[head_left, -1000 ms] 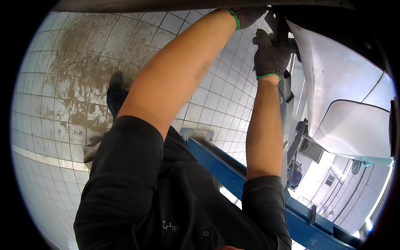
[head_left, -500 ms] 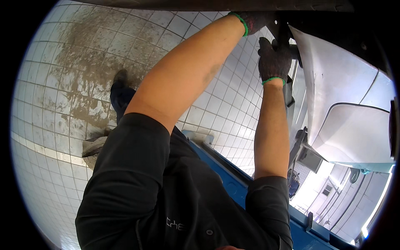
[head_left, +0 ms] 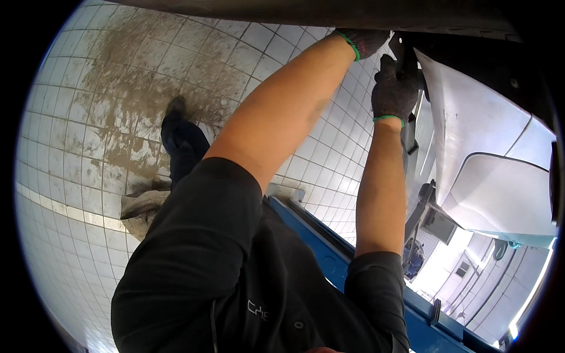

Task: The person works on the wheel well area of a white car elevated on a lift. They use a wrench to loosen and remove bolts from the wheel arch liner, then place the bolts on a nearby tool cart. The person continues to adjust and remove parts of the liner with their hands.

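Both my hands wear dark knit gloves with green cuffs and are raised to the dark underside of a vehicle. My left hand [head_left: 369, 46] reaches up at the vehicle's dark lower edge [head_left: 282, 19], and its fingers are hidden there. Just below and to the right, my right hand [head_left: 394, 95] is closed against dark parts beside a black bracket [head_left: 401, 46] with a hole in it. One of its fingers points up; what the others hold blends into the black parts. Right of this hand hangs a whitish body panel [head_left: 471, 100].
A blue beam [head_left: 321, 250] runs diagonally below my right arm. White floor tiles [head_left: 300, 159] carry a large muddy patch [head_left: 126, 112] at left. My leg and shoe [head_left: 176, 112] show there. Equipment with a boxy screen-like panel [head_left: 438, 226] stands at right, near a bright lit area.
The view has shifted slightly, so the vehicle's edge sits lower in the picture. My right hand's fingers have drawn closer together beside the black bracket. My left hand stays at the edge.
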Demonstrator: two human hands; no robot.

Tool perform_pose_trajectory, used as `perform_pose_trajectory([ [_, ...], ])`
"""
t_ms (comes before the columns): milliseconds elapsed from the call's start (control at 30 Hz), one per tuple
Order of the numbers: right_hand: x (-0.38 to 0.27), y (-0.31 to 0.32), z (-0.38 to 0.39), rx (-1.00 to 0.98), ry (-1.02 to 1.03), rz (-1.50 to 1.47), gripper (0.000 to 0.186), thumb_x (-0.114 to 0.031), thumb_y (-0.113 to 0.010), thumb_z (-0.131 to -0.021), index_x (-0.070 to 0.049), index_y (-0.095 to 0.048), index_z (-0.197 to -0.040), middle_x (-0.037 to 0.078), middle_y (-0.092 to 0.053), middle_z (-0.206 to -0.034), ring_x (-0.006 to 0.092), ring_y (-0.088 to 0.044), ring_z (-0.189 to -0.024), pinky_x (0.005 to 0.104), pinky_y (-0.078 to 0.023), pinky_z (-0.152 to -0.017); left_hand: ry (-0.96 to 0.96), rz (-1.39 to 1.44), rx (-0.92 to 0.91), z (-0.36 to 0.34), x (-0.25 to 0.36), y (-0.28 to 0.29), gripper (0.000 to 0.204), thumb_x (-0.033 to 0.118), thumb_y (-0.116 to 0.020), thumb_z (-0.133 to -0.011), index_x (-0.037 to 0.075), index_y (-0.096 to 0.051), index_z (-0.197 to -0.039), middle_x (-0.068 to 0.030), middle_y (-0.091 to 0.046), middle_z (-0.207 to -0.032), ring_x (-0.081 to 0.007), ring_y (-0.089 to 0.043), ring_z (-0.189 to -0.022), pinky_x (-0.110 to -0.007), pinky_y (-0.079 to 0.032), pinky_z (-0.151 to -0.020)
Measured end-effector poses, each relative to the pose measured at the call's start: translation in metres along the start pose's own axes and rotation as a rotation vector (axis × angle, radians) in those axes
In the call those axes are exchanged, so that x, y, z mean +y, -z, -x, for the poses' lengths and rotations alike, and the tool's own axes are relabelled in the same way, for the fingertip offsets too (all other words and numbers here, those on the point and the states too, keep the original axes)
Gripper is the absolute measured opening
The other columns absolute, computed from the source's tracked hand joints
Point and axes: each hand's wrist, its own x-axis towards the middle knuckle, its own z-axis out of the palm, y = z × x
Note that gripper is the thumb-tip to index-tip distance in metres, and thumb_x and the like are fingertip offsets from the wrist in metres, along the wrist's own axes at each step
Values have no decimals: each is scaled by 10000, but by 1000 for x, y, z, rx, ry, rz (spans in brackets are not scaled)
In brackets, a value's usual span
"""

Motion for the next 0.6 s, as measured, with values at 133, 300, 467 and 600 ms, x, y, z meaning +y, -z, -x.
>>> perform_pose_trajectory([
  [133, -13, -2, -3, 111, -78, -72, 424, -371, -636, -972, -68, -698, -1262, 197, -760, -1093, 370, -719, -1018, 454, -535, -942, 62, 17, -16, 1, -2, -2, 376, 340, -489, -1068, 100, -654, -1306, -168, -670, -1323, -344, -614, -1239, -465, -474, -1074],
  [300, -35, -25, -2, 454, -117, -365, 416, -257, -661, -929, 26, -694, -1233, 173, -721, -1208, 277, -680, -968, 392, -523, -894, -70, -47, 108, 6, -11, -17, 365, 326, -494, -1066, 88, -669, -1280, -185, -685, -1284, -354, -622, -1213, -450, -478, -1068],
  [467, -36, -15, 29, 372, -361, -570, 312, -139, -595, -953, -28, -660, -1237, 127, -682, -1247, 233, -613, -943, 344, -497, -779, 38, 131, -57, 14, 7, -1, 354, 322, -515, -1062, 90, -647, -1294, -161, -682, -1273, -314, -617, -1203, -427, -488, -1055],
  [600, -41, 7, 20, 80, -594, -1382, 407, -235, -514, -1009, -49, -615, -1358, 34, -712, -1049, 109, -384, -445, 265, -345, -394, 47, 229, -124, 22, 17, 13, 349, 318, -532, -1058, 92, -630, -1305, -142, -679, -1264, -282, -614, -1196, -408, -495, -1045],
])
